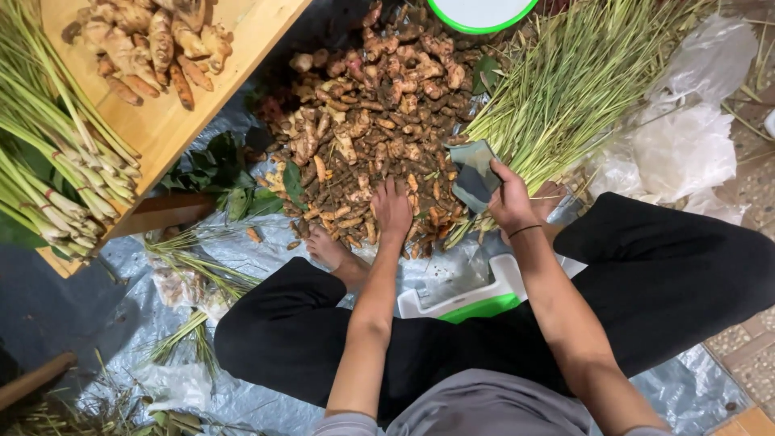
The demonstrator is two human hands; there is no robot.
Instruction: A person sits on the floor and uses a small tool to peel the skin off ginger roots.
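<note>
From the head camera, looking straight down: the person sat low on a white and green stool (pixel 464 303), knees spread in black trousers, over a big heap of brown rhizomes (pixel 371 121) spread on a grey tarpaulin (pixel 242 379). The left hand (pixel 391 211) was pressed palm-down into the near edge of the heap, fingers (pixel 386 192) spread apart and buried among the small roots, gripping nothing that could be made out. The right hand (pixel 510 200), a thin black band at its wrist, was up just right of the heap, its fingers closed around a dark green plastic bag (pixel 474 173), held open-mouthed beside the roots. A bare foot (pixel 327 246) rested at the heap's near left edge, touching the scattered pieces.

To the right, a large sheaf of lemongrass stalks (pixel 573 89) fanned out from behind the bag toward the far right, and beyond it lay crumpled clear plastic bags (pixel 686 137). At the far edge, a white tub with a green rim (pixel 480 14) was just visible, touching the heap's far side. On the left, a wooden worktop (pixel 169 121) carried a pile of paler ginger-like roots (pixel 149 44) at its far end and bundled lemongrass (pixel 56 161) along its left side. Dark green leaves (pixel 222 173) lay between the worktop and the heap, and loose lemongrass bunches (pixel 194 274) lay on the tarpaulin near the left knee.
</note>
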